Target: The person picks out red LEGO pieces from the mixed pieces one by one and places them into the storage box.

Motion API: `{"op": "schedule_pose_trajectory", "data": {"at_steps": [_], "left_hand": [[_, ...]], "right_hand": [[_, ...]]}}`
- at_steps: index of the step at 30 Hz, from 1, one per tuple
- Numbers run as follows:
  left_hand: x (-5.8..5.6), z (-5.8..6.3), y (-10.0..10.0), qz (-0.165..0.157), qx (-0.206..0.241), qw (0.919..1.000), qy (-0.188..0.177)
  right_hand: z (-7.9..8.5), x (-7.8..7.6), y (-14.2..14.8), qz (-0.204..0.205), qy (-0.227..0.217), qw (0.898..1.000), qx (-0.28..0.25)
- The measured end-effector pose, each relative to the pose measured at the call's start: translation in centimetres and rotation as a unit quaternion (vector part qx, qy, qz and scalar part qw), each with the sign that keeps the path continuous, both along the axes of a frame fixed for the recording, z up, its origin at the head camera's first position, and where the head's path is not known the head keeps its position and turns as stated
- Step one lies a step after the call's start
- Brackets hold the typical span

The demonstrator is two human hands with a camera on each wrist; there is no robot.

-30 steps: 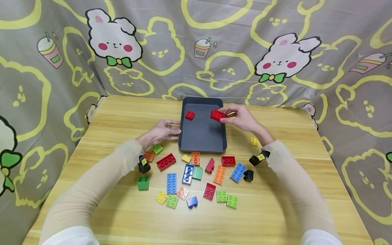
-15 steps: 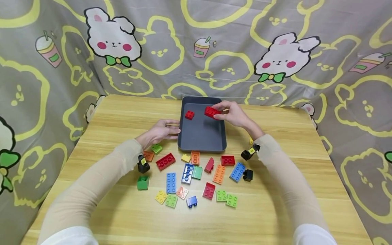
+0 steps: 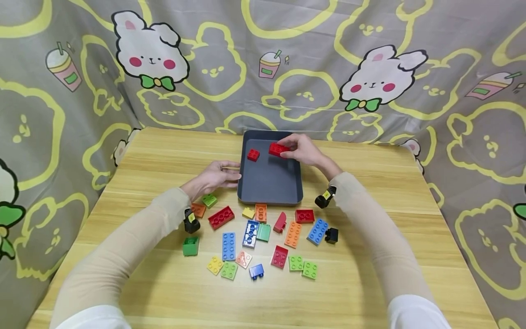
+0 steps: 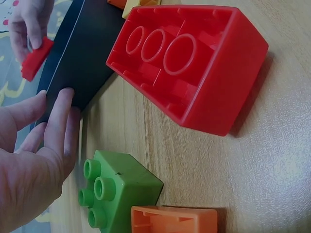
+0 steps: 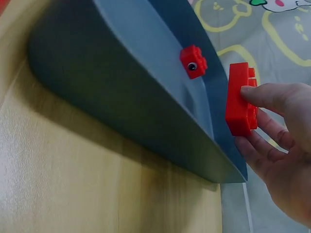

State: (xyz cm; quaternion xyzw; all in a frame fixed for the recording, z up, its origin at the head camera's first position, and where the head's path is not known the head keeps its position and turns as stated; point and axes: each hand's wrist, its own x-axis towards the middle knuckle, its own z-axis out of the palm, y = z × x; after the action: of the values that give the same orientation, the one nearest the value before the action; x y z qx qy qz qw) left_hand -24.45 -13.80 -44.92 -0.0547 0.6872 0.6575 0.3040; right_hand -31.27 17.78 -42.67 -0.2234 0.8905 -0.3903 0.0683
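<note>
My right hand (image 3: 305, 150) pinches a red building brick (image 5: 238, 99) between thumb and fingers, held above the dark grey tray (image 3: 269, 185). A smaller red brick (image 3: 253, 155) sits inside the tray towards the back left; an eye is printed on its side in the right wrist view. My left hand (image 3: 213, 177) is at the tray's left wall, fingers extended and touching it. Close to that hand in the left wrist view lie a red brick (image 4: 228, 87) with its hollow underside showing, a lime green brick (image 4: 131, 187) and an orange brick (image 4: 175, 221).
Several loose bricks lie in front of the tray, among them a blue brick (image 3: 228, 246), an orange brick (image 3: 293, 234), a green brick (image 3: 191, 246) and a black brick (image 3: 331, 236). A patterned curtain (image 3: 304, 55) hangs behind the wooden table (image 3: 263, 304).
My right hand has moved left with the red brick, from the tray's right edge to further over its back part. The left hand stays at the tray's left wall.
</note>
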Motion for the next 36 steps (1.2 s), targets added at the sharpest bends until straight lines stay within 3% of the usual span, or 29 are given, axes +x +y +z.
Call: {"op": "schedule_pose_trajectory", "data": {"at_steps": [11, 36], "left_hand": [[0.1, 0.1, -0.1, -0.001, -0.002, 1.0000, 0.003], [0.3, 0.1, 0.0, -0.002, -0.003, 1.0000, 0.005]], "right_hand": [[-0.6, -0.6, -1.6, 0.039, -0.004, 0.997, 0.071], [-1.3, -1.6, -3.8, 0.027, -0.029, 0.993, 0.114]]}}
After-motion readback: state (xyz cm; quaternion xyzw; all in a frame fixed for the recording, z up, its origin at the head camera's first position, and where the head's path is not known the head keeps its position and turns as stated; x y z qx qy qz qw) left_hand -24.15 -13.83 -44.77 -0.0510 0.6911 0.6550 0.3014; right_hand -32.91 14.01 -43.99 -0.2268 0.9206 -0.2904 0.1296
